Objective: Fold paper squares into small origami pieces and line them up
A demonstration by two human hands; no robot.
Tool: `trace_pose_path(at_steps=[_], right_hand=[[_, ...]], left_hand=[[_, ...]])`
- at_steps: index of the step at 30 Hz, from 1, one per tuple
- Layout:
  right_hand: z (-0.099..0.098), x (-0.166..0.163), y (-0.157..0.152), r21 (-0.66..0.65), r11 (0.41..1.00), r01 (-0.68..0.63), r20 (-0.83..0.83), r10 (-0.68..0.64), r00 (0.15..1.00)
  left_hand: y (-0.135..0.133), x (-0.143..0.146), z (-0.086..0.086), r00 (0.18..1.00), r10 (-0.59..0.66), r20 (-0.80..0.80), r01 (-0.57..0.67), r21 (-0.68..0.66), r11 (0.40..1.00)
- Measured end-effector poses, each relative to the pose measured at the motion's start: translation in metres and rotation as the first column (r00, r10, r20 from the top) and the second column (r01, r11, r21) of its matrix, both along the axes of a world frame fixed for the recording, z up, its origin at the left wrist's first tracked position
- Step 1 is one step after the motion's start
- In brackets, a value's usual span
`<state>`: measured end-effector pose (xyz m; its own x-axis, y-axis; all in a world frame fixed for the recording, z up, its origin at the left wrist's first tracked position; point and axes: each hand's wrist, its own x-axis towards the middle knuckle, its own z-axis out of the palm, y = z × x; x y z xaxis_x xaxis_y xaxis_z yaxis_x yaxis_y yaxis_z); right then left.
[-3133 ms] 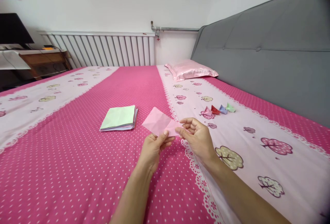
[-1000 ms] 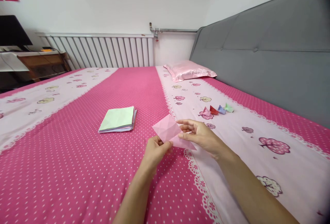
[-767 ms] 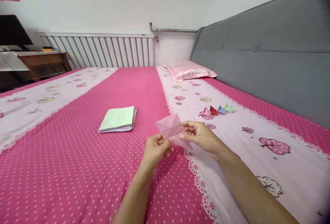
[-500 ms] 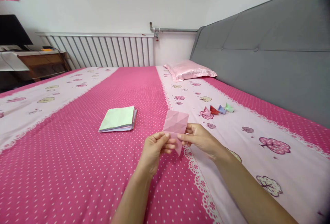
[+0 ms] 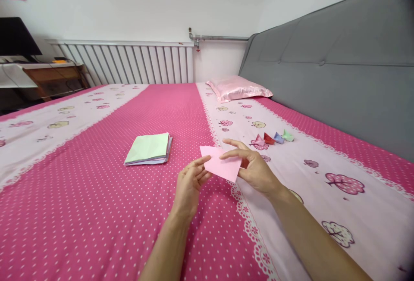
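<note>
Your pink paper (image 5: 223,164) is held up between your two hands, above the bedspread (image 5: 129,229), its plain face showing and one corner pointing down toward you. Your right hand (image 5: 257,169) has it by the right side: one fingertip lies on the face, another finger stretches out past the far edge, and the rest are partly hidden behind the sheet, so the grip is loose and light. Your left hand (image 5: 190,184) is at the opposite edge, fingers bent together, one fingertip touching the paper's left side (whether the others pinch it from below, you cannot tell from here). To the left of your hands, well apart from them, lies a stack of paper sheets (image 5: 148,148), pale green on top, with other colours peeking out at its right side. Beyond your right hand, four small folded pieces stand in a row: pink (image 5: 259,140), red (image 5: 268,138), blue (image 5: 278,138) and green (image 5: 287,135). Farther back, a shiny pink pillow (image 5: 239,88) rests near the grey headboard (image 5: 343,70)
</note>
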<state>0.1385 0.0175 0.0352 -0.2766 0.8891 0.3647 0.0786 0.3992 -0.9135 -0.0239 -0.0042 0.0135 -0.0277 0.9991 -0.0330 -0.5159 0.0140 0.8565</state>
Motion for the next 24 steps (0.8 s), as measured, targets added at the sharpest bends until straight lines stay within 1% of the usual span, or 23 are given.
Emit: trace_pose_path(at_steps=[3,6,10,15,21,24], right_hand=[[-0.002,0.002,0.001,0.017,0.999,-0.037,0.036,0.037,0.999],[-0.004,0.004,0.003,0.026,0.998,-0.055,0.075,0.053,0.996],[-0.005,0.006,0.005,0.032,0.999,-0.025,0.125,0.021,0.992],[-0.005,0.006,0.006,0.009,1.0,0.004,0.169,-0.005,0.986],[-0.005,0.0,0.005,0.018,0.999,0.05,0.118,-0.051,0.992],[-0.006,-0.004,0.002,-0.001,0.995,0.104,0.073,-0.104,0.992]], left_hand=[[0.001,0.001,-0.002,0.999,0.028,-0.02,-0.028,0.026,0.999],[0.003,0.002,-0.003,0.999,0.028,-0.026,-0.027,0.042,0.999],[0.002,0.001,-0.004,0.999,0.012,-0.048,-0.01,0.03,0.999],[0.001,-0.001,-0.006,0.993,0.032,-0.112,-0.031,0.011,0.999],[0.001,0.0,-0.007,0.99,0.008,-0.14,-0.002,0.046,0.999],[0.001,0.001,-0.005,0.991,0.016,-0.133,-0.008,0.058,0.998]])
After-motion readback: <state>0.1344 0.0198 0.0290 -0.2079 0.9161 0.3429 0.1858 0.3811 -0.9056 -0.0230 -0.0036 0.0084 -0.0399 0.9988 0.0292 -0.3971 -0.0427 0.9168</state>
